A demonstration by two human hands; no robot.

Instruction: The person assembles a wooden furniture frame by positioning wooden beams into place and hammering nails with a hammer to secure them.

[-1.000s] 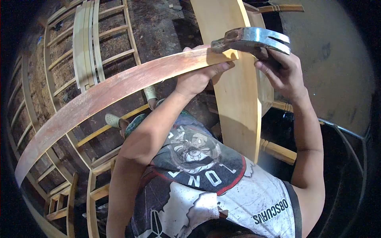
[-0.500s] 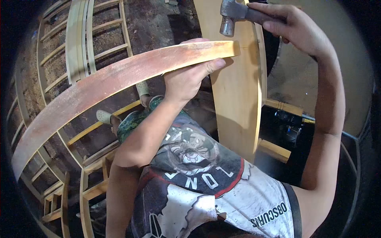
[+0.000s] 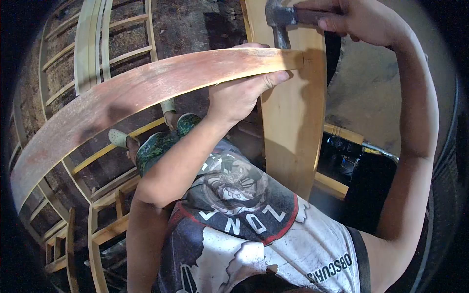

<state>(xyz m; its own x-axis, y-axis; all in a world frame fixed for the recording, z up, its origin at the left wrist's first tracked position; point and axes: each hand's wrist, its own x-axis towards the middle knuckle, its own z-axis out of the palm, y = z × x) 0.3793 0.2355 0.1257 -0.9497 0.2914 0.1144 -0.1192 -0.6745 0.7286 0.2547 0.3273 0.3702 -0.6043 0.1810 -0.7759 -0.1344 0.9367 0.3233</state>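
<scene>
My left hand (image 3: 235,99) grips a long wooden board (image 3: 151,80) near its right end, thumb along the lower edge and fingers behind. The board looks curved and has a reddish, worn face. In my right hand (image 3: 366,22) is a claw hammer (image 3: 280,15), held by the handle. Its head is at the board's upper edge, close to the right end; whether it touches cannot be made out. That end lies across a wide pale plank (image 3: 293,117), which runs down toward my body.
Ladder-like wooden frames (image 3: 129,31) lie on the dirty floor at the left, with pale slats (image 3: 90,46) on top. A brown panel (image 3: 376,88) is at the right, beside a short wooden beam (image 3: 331,185). My feet in clogs (image 3: 117,138) are at the left.
My right hand has brought the hammer down and left to the board's edge. The board's end and my left hand have shifted slightly right.
</scene>
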